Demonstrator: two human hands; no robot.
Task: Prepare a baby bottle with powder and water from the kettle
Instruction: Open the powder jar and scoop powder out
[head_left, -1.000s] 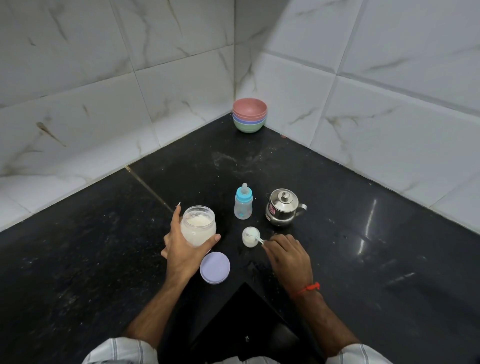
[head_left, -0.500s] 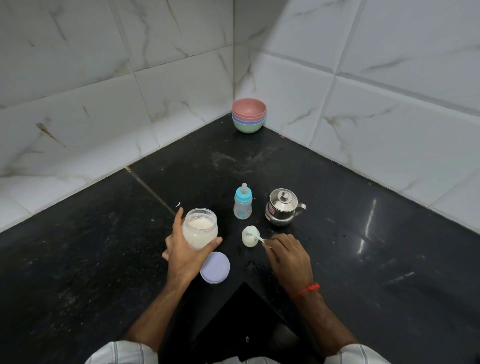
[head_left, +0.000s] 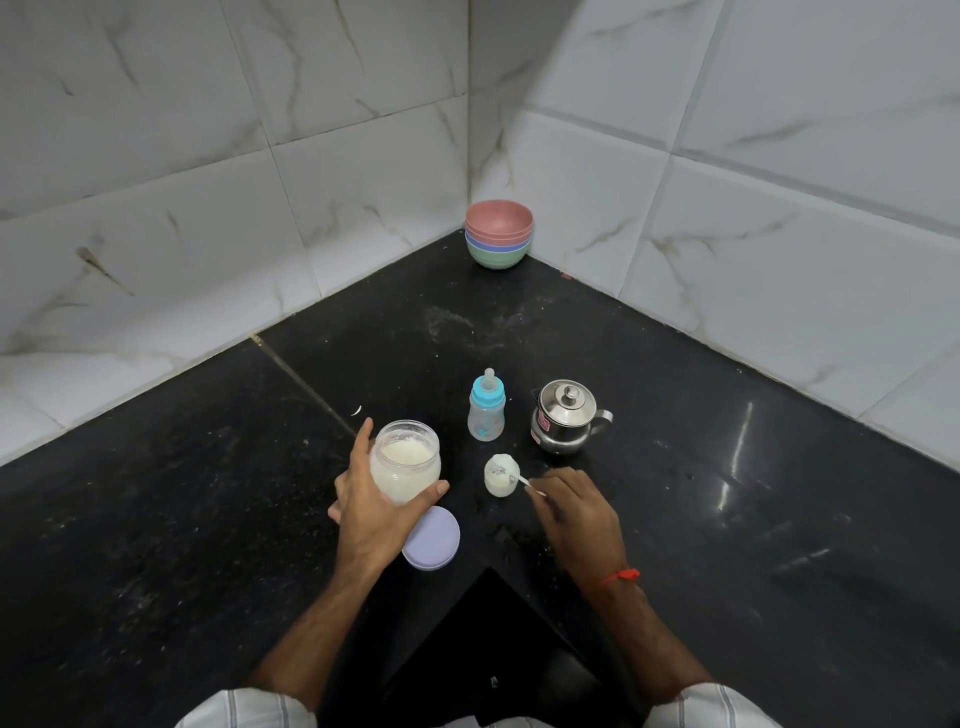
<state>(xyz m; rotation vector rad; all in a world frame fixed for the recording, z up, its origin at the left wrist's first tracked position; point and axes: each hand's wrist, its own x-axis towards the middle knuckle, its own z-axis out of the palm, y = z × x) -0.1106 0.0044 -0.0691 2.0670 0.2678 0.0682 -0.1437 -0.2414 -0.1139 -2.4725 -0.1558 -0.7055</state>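
Note:
A clear jar of white powder (head_left: 407, 462) stands open on the black counter, with my left hand (head_left: 373, 512) wrapped around it. Its lilac lid (head_left: 434, 540) lies flat just in front. My right hand (head_left: 576, 512) pinches the thin handle of a small spoon (head_left: 524, 482), whose tip rests in a small open white bottle (head_left: 500, 475) holding some powder. Behind stands a capped baby bottle (head_left: 487, 405) with a blue collar and teat. A small steel kettle (head_left: 566, 418) with its lid on sits to the right of it.
A stack of pink, blue and green bowls (head_left: 498, 235) sits in the far corner where the two marble-tiled walls meet. The black counter (head_left: 727, 519) is dusted with powder specks. Its front edge has a notch (head_left: 488, 623) between my forearms.
Almost nothing has moved. My left hand stays on the jar and my right hand keeps the spoon at the small white bottle, shifting only slightly.

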